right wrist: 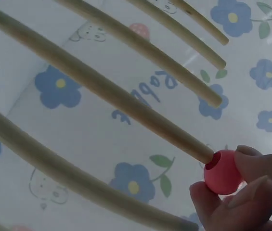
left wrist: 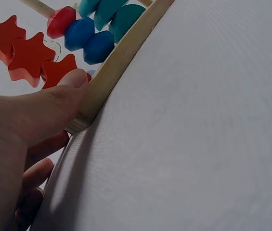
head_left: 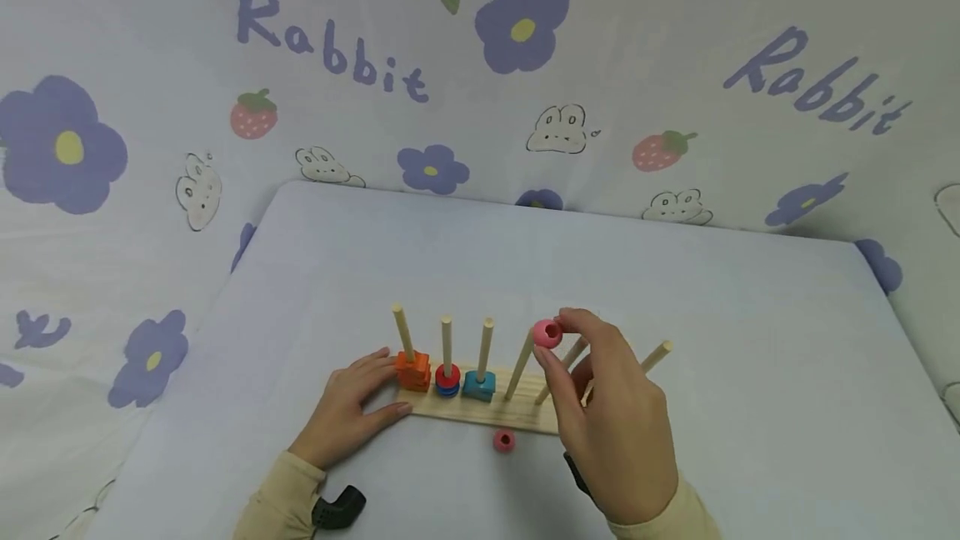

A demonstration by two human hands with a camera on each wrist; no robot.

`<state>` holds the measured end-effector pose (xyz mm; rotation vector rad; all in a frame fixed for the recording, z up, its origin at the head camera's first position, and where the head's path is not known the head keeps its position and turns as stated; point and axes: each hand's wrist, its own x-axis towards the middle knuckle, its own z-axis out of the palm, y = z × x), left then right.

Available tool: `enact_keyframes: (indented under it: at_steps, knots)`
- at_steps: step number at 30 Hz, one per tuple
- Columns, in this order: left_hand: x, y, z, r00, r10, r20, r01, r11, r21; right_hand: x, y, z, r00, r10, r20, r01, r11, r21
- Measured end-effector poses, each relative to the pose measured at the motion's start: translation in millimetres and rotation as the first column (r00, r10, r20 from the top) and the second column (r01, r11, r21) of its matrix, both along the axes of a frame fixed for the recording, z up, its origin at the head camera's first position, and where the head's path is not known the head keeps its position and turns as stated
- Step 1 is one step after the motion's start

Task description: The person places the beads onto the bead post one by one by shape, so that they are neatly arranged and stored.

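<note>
My right hand [head_left: 618, 415] pinches a round pink bead [head_left: 547, 334] between thumb and fingers, high beside the fourth peg. In the right wrist view, the hole of that pink bead [right wrist: 224, 173] meets the tip of a wooden peg [right wrist: 140, 113]. My left hand [head_left: 352, 407] grips the left end of the wooden peg board [head_left: 457, 412], its thumb at the front edge. Orange star beads [left wrist: 30, 55] sit on the leftmost peg. Red and blue beads [head_left: 447, 380] are on the second, and teal beads [head_left: 480, 387] on the third.
A second pink bead [head_left: 504, 440] lies on the white table [head_left: 360, 257] in front of the board. Toward the right, bare pegs [head_left: 657, 355] stand partly behind my right hand. A patterned cloth [head_left: 480, 123] hangs behind the table.
</note>
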<state>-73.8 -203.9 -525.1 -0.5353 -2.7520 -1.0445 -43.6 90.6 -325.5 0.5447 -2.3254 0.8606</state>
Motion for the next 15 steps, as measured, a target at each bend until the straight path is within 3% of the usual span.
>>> enact_keyframes:
  at_steps: [10,15]
  knots:
    - [0.5,1.1,-1.4,0.999,0.007,0.032,-0.007,1.000,0.013,-8.4,-8.4,-11.9,1.000,-0.024,0.020,0.022,0.997,0.073]
    - [-0.4,-0.5,-1.6,0.999,0.012,0.036,-0.012,1.000,0.003,-7.0,-13.4,-25.5,0.994,-0.103,-0.023,0.105,0.987,0.118]
